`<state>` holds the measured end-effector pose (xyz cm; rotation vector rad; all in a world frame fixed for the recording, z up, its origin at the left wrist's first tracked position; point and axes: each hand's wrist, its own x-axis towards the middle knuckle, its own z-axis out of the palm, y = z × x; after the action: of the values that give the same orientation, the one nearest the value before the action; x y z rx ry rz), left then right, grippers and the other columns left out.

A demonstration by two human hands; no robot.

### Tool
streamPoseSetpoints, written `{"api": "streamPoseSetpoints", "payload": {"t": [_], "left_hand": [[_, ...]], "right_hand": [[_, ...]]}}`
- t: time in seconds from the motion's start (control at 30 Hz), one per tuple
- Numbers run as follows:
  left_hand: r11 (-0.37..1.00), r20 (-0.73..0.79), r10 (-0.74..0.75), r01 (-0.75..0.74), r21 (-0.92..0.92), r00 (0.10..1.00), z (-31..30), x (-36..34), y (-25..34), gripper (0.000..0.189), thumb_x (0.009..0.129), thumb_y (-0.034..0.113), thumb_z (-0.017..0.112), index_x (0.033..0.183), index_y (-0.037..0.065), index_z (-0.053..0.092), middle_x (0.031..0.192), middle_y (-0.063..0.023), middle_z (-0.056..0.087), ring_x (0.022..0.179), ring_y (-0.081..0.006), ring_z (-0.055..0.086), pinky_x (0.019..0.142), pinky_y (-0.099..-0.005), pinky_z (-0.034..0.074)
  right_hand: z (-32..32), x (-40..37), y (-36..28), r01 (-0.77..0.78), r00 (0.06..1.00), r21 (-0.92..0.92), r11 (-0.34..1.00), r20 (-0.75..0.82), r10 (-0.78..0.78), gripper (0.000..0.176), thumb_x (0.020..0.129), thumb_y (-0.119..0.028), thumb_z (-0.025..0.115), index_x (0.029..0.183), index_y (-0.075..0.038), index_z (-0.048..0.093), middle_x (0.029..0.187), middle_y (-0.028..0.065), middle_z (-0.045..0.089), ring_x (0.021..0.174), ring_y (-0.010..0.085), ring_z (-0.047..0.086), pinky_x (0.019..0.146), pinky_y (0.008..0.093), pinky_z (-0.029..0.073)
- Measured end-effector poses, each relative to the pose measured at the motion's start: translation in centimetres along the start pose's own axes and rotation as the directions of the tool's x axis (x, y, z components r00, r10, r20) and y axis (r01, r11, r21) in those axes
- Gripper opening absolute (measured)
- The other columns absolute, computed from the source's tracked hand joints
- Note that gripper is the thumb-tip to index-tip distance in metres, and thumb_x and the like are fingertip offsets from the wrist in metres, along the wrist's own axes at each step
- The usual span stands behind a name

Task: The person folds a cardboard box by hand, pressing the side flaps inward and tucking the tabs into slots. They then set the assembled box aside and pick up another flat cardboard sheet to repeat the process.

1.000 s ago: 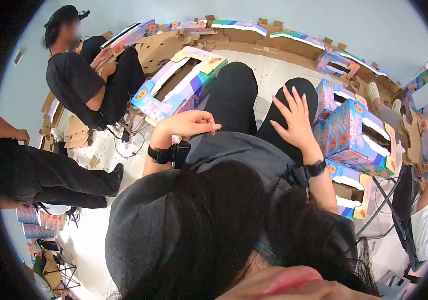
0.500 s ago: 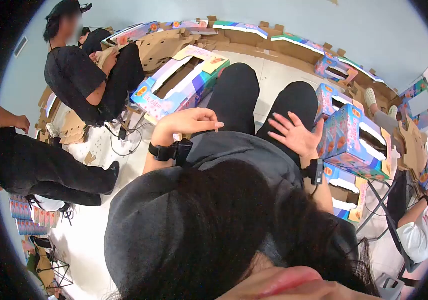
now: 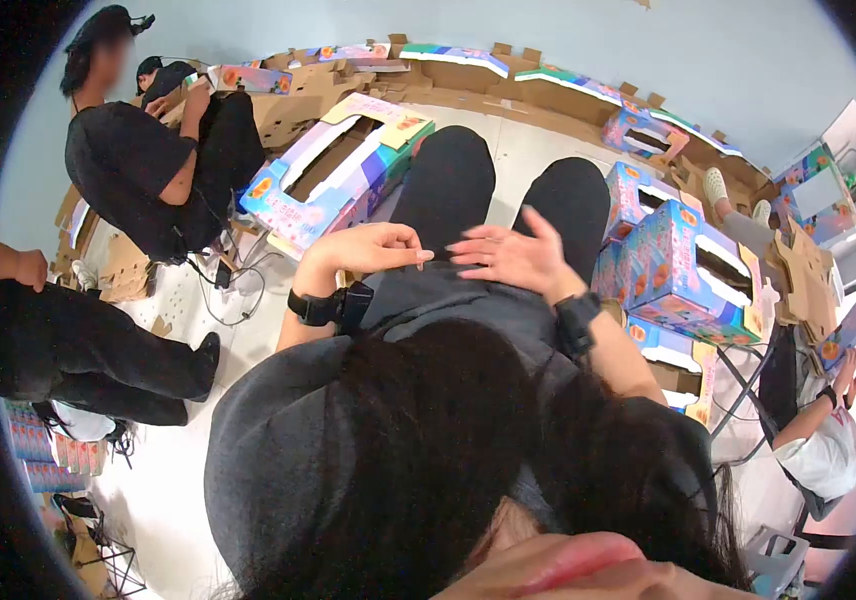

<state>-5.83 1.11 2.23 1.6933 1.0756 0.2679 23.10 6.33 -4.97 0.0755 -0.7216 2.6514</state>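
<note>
I sit with my legs in black trousers stretched out over the floor. My left hand [image 3: 366, 248] hovers over my lap with its fingers curled loosely, holding nothing. My right hand [image 3: 510, 255] lies flat just to its right, fingers spread and pointing left, fingertips almost touching the left hand's. Both wrists carry black bands. A long colourful printed carton [image 3: 323, 185] lies open on the floor beside my left leg. A stack of blue printed cartons [image 3: 686, 268] stands by my right leg.
A person in black [image 3: 143, 165] sits at the upper left handling cardboard. Another person's dark legs [image 3: 78, 345] stretch in from the left. Flat cardboard and cartons [image 3: 508, 75] line the far wall. A person in white [image 3: 828, 440] sits at right. Cables lie on the floor.
My right hand has left my right knee and swung left across my lap toward my left hand. The left hand has barely moved.
</note>
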Motion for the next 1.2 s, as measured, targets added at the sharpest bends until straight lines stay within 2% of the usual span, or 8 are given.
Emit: {"api": "streamPoseSetpoints", "payload": {"t": [0.27,0.4,0.47,0.53,0.63,0.8,1.03,1.2], "left_hand": [[0.985,-0.02,0.099,-0.101,-0.143,0.995,-1.2,-0.9,-1.5,0.03,0.099,0.032,0.059,0.101,0.003,0.064,0.092,-0.0013,0.067,0.088,-0.0078,0.057,0.077,-0.0247,0.046],[0.982,-0.027,0.023,-0.028,-0.187,0.999,-1.0,-0.8,-0.9,0.029,0.099,0.031,0.058,0.103,0.003,0.064,0.093,-0.0004,0.066,0.089,-0.0069,0.057,0.077,-0.0241,0.046],[0.992,0.009,0.069,-0.068,-0.104,0.998,-0.7,-0.5,-0.9,0.028,0.099,0.03,0.059,0.103,0.003,0.064,0.095,-0.0006,0.066,0.09,-0.0069,0.057,0.078,-0.0242,0.046],[0.99,-0.006,0.123,-0.123,-0.064,0.992,-0.8,0.0,-1.0,0.028,0.098,0.03,0.061,0.104,0.003,0.064,0.095,-0.0011,0.067,0.09,-0.007,0.058,0.079,-0.0242,0.046],[0.941,-0.171,0.292,-0.315,-0.126,0.941,-0.5,0.7,-1.9,0.028,0.096,0.029,0.064,0.109,0.004,0.063,0.092,-0.0014,0.067,0.085,-0.0079,0.06,0.077,-0.0253,0.048],[0.948,-0.716,0.138,0.119,0.296,0.685,-5.4,0.0,-3.6,0.05,0.084,0.035,0.073,0.123,0.007,0.059,0.102,-0.0132,0.067,0.097,-0.024,0.063,0.083,-0.0364,0.05],[0.41,-0.745,0.016,0.675,0.613,0.666,-11.0,3.1,-17.6,0.128,0.053,0.068,0.078,0.154,0.01,0.026,0.137,-0.0251,0.052,0.13,-0.0373,0.049,0.112,-0.0587,0.024],[0.708,-0.785,-0.028,0.566,0.421,0.619,-10.0,3.5,-17.1,0.123,0.053,0.066,0.079,0.149,0.008,0.029,0.136,-0.0264,0.053,0.131,-0.0357,0.049,0.115,-0.0592,0.013]], "right_hand": [[-1.8,-3.4,-5.0,0.462,0.883,0.043,0.886,-0.118,-0.455,0.073,0.094,-0.061,0.039,0.127,0.002,0.057,0.142,0.029,0.046,0.135,0.042,0.042,0.113,0.0586,0.027],[-1.9,-7.8,-9.5,0.74,0.471,-0.433,0.514,-0.212,-0.856,0.048,0.1,-0.043,0.045,0.114,0.0,0.062,0.123,0.0222,0.062,0.126,0.0379,0.052,0.109,0.0508,0.037],[-5.6,-9.8,-11.9,0.363,-0.064,-0.91,0.202,-0.241,-0.968,0.04,0.1,-0.038,0.046,0.102,-0.001,0.062,0.111,0.017,0.066,0.111,0.0307,0.061,0.1,0.0426,0.044],[-4.1,-9.7,-12.1,0.335,-0.241,-0.942,0.001,-0.087,-0.967,0.036,0.101,-0.032,0.044,0.092,-0.001,0.06,0.089,0.0132,0.067,0.09,0.0229,0.064,0.085,0.0352,0.049],[0.8,-8.1,-9.6,0.341,0.184,-0.939,0.03,0.035,-0.982,0.037,0.102,-0.027,0.043,0.085,0.001,0.061,0.081,0.013,0.066,0.08,0.0205,0.063,0.079,0.0332,0.049],[-1.0,-6.5,-5.2,0.103,0.593,-0.977,0.186,-0.09,-0.8,0.035,0.099,-0.024,0.054,0.075,-0.001,0.062,0.071,0.0065,0.063,0.07,0.0142,0.06,0.068,0.0286,0.047],[-0.4,-4.9,-2.9,-0.181,0.616,-0.977,-0.112,-0.024,-0.787,0.031,0.088,-0.023,0.073,0.07,0.0,0.062,0.063,0.0043,0.056,0.06,0.011,0.052,0.057,0.027,0.04],[-0.4,-5.5,-3.1,-0.197,0.604,-0.972,-0.13,-0.015,-0.797,0.031,0.088,-0.022,0.073,0.069,0.0,0.062,0.063,0.0045,0.058,0.059,0.0122,0.052,0.057,0.0278,0.041]]}}
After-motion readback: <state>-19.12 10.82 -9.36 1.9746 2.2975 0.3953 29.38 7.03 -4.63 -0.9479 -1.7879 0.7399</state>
